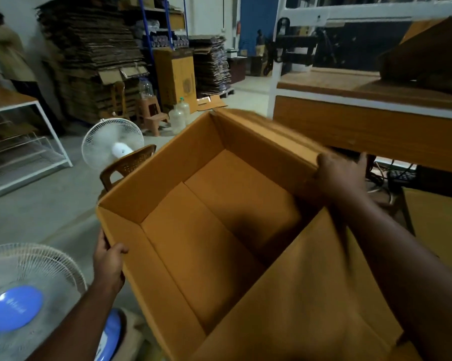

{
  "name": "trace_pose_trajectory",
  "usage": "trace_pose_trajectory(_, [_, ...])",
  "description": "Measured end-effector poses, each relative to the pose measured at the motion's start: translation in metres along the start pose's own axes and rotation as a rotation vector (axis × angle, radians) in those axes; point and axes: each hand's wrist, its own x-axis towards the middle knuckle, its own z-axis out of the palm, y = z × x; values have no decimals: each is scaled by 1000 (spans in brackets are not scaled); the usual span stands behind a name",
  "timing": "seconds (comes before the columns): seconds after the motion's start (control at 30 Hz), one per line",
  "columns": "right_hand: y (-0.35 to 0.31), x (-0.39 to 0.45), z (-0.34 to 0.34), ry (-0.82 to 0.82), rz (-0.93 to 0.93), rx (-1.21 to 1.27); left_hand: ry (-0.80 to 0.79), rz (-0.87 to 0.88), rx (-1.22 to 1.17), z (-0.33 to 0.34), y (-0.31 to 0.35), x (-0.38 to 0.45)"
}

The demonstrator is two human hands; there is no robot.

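– Orange-brown cardboard: that is the box [219, 217], then?
– Yes, a big one, open at the top and tilted a little. It fills the middle of the view, right in front of the person. Its bottom flaps show inside, meeting in a seam, and one top flap hangs out on the near side under the right forearm.
– And the hands?
– The left hand [109, 261] grips the box's near left corner, with the thumb hooked over the rim and the fingers on the outside wall. The right hand [340, 175] holds the far right rim with its fingers curled over the edge, though it is a bit blurred there.
– What lies around the box?
– Just behind its left wall stands a brown plastic chair [127, 165], and beside that a white fan [113, 144]. Left of the box and nearer the person is a second fan [14, 306], with a blue hub. Right of the box, just beyond the right hand, is a wooden workbench [363, 126] on a white frame.
– Farther off?
– Well behind the box are tall stacks of flattened cartons [89, 48], and a small stool [153, 115] and clear bottles [176, 119] stand on the floor. Far left of the box is a white wire rack [24, 152]. Another person [6, 48] stands beyond it, partly cut off by the edge of the view.
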Motion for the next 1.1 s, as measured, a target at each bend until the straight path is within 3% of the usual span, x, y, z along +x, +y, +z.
trace_pose_trajectory(0.1, [4,-9,7,-145,-4,140,41,21,-27,3,4,-7])
trace_pose_trajectory(0.23, [13,-17,32,-32,-3,127,106,65,0,24,24,-9])
trace_pose_trajectory(0.3, [13,-16,45,-28,1,235,137,67,-30,39,32,-10])
trace_pose_trajectory(0.47, [11,-19,93,-378,105,370,237,45,-26,77,42,-27])
trace_pose_trajectory(0.57, [10,-30,102,-374,228,619,314,32,-26,107,41,-51])
trace_pose_trajectory(0.67, [0,-58,106,-379,317,839,294,57,6,136,25,-66])
trace_pose_trajectory(0.8, [5,-89,115,-371,546,1156,233,122,270,162,18,-73])
trace_pose_trajectory(0.93, [15,-74,103,-288,585,1095,91,254,671,152,31,-40])
trace_pose_trajectory(1.1, [40,-53,147,-179,616,1167,87,223,811,127,55,24])
